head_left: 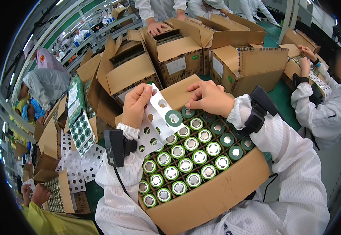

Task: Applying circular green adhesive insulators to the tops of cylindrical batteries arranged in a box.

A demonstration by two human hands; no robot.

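Box (217,192) of cells; left hand (135,105) fingers pinch perforated sheet (158,117), right hand (209,98) fingertips hidden.

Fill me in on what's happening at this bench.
A person in white sleeves works over an open cardboard box packed with upright green cylindrical cells. The left hand holds a white sheet punched with round holes, one green ring still on it. The right hand touches the box's far row. Others nearby handle similar boxes.
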